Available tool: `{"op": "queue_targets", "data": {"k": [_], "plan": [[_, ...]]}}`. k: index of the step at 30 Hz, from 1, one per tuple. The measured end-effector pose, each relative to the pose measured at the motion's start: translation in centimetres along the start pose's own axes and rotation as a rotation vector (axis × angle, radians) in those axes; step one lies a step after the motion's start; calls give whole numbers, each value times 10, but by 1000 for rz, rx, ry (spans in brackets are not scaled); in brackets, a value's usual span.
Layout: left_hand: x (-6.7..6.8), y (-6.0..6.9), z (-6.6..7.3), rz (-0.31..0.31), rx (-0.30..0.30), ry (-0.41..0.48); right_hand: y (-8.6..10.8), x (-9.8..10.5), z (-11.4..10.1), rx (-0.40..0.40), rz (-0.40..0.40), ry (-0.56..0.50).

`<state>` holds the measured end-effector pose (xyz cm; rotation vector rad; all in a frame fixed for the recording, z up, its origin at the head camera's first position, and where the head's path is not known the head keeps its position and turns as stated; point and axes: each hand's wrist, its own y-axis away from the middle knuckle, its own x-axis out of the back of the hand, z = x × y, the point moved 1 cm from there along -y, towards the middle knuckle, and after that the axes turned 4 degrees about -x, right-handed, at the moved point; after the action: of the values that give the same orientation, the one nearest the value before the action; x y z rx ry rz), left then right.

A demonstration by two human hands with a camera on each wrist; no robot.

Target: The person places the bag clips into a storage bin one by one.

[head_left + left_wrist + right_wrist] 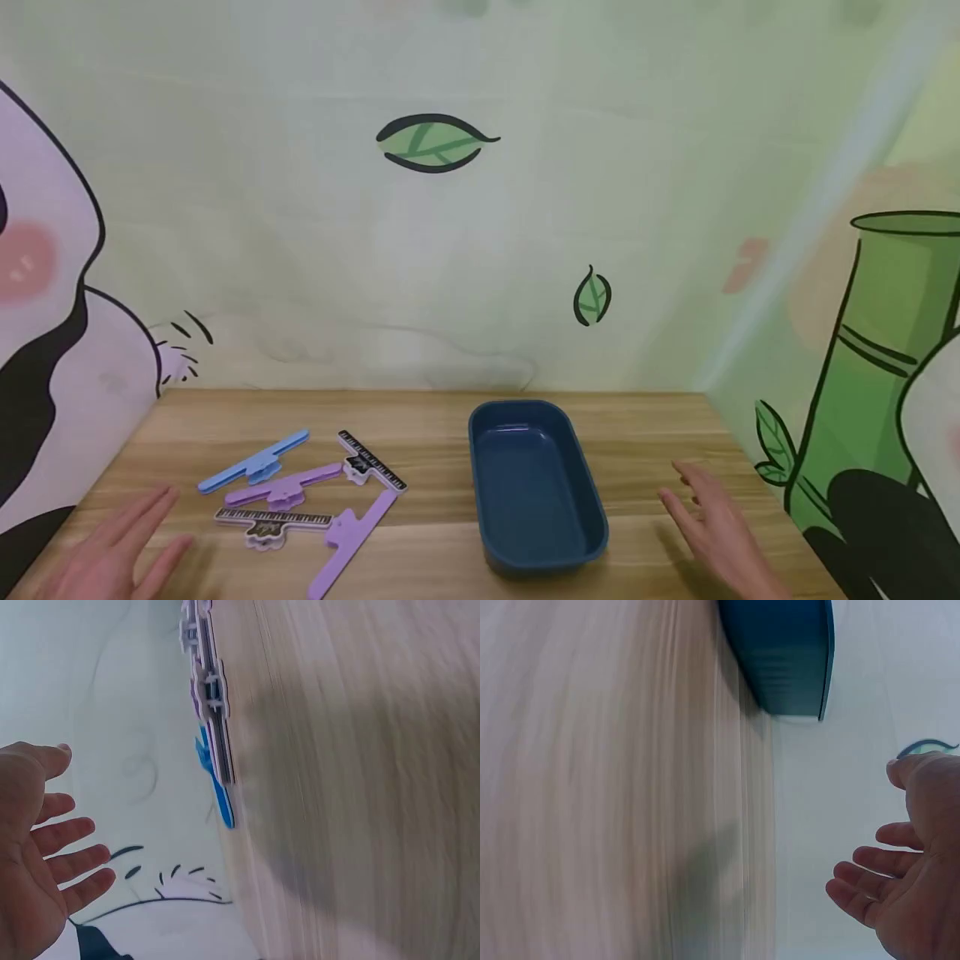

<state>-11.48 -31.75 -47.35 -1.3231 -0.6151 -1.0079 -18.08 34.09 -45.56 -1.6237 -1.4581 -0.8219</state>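
Several long-barred clips lie on the table's left half: a blue clip (255,463), a purple clip (285,487), a second purple clip (351,543) set diagonally, a piano-key clip (273,522) and another piano-key clip (372,461). My left hand (112,546) hovers at the near left, closest to the lower piano-key clip, fingers extended and holding nothing. Toward the right side, my right hand (716,529) is held above the table, fingers loosely bent, with nothing in it. Between the hands stands a dark blue rectangular bin (528,500), its inside bare.
The wooden table (637,433) ends at a pale fabric backdrop (300,208) behind it. Printed leaves, bamboo and panda shapes cover the backdrop, which also runs along both sides.
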Motion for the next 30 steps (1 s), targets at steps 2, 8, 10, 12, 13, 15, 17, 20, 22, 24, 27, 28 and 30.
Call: {"op": "queue_targets", "data": {"k": [2, 8, 10, 12, 13, 15, 17, 20, 22, 24, 27, 28, 30], "plan": [[2, -1, 6, 17, -10, -1, -3, -4, -7, -1, -4, -55], [0, -12, 28, -51, 7, 42, -11, -15, -27, 25, 57, -184], [-2, -17, 36, -119, 14, 59, -14, -20, -32, 50, 93, -214], [-3, -23, 44, -182, 20, 73, -15, -26, -35, 73, 130, -244], [-4, -24, 48, -193, 11, 79, -15, -28, -37, 80, 146, -253], [-6, -28, 55, -190, -17, 101, -16, -34, -40, 90, 169, -276], [-8, -31, 61, -199, -30, 118, -17, -39, -44, 95, 184, -298], [-12, -33, 70, -183, -65, 134, -19, -46, -49, 101, 197, -325], [-15, -34, 75, -171, -90, 141, -21, -51, -52, 102, 196, -336], [-19, -35, 80, -151, -122, 150, -22, -54, -54, 101, 193, -343], [-25, -35, 86, -105, -175, 171, -22, -58, -57, 90, 182, -353], [-28, -35, 88, -92, -191, 175, -22, -59, -57, 86, 179, -357], [-31, -36, 92, -88, -210, 183, -21, -60, -58, 75, 171, -367]]}}
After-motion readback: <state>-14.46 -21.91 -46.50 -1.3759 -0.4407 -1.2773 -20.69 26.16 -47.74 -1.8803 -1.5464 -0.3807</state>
